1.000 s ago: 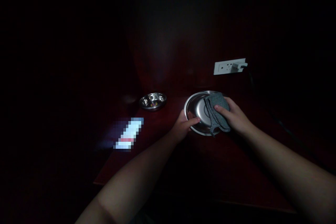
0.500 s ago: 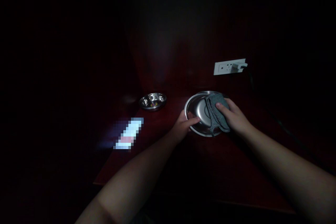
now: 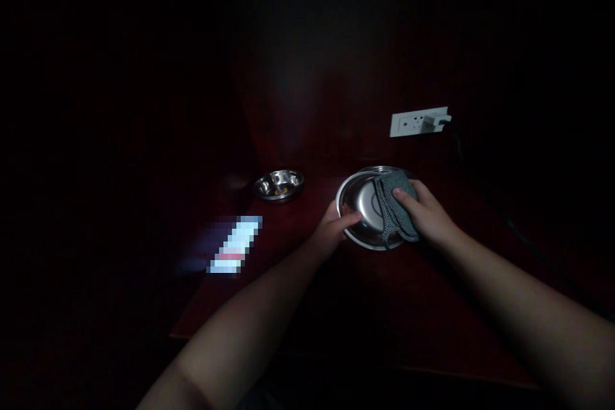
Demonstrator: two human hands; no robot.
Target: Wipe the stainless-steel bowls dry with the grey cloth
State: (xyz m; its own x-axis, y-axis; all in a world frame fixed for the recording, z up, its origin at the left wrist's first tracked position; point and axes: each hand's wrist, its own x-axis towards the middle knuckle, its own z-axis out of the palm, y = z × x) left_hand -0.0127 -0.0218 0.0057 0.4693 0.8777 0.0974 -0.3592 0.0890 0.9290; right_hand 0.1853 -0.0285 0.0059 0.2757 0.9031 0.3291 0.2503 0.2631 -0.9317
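Note:
A shiny metal bowl [image 3: 361, 202] is held tilted toward me above the dark red table. My left hand [image 3: 332, 230] grips its left rim, thumb inside and fingers hidden underneath. Folded over the bowl's right side is a grey-green cloth [image 3: 398, 202] with a speckled edge. My right hand [image 3: 427, 208] is closed on that cloth and presses it against the bowl, its thumb lying on top. Behind the held bowl shows the rim of another metal dish [image 3: 379, 169], mostly hidden.
To the left stands a small metal bowl [image 3: 279, 187] with a coloured mark inside. A bright pixelated rectangle [image 3: 235, 246] lies near the left edge of the red table [image 3: 307, 314]. A white wall socket [image 3: 418, 122] holds a plug, its dark cord trailing right. Surroundings are very dark.
Almost nothing differs. The whole view has shifted by a few pixels, and both hands keep their hold on the bowl and the cloth.

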